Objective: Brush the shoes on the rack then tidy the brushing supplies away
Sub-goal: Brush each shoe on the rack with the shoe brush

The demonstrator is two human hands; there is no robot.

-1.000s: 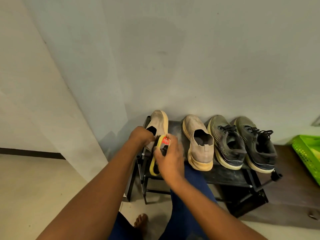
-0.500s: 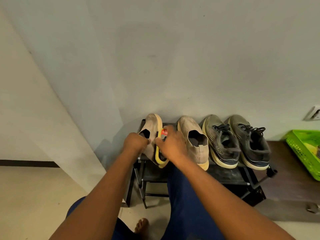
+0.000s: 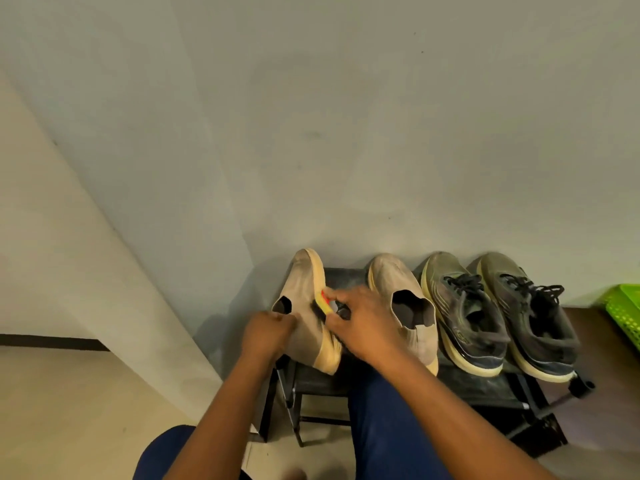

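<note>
A low black shoe rack (image 3: 478,386) stands against the wall with several shoes on top. My left hand (image 3: 266,334) grips the heel side of the leftmost beige slip-on shoe (image 3: 304,306), which is tipped onto its side with the yellow sole facing right. My right hand (image 3: 363,323) holds a yellow brush with a red label (image 3: 325,301) against that shoe's side; my fingers hide most of the brush. The second beige slip-on (image 3: 401,299) sits upright beside it. Two dark grey laced trainers (image 3: 464,310) (image 3: 526,310) stand to the right.
A green plastic basket (image 3: 623,310) sits on a brown surface at the right edge. The wall rises directly behind the rack. Beige floor lies to the left. My knees in blue trousers are in front of the rack.
My right hand has slid the brush up along the tilted beige shoe toward its toe. My left hand keeps hold of the shoe. The camera has tilted slightly.
</note>
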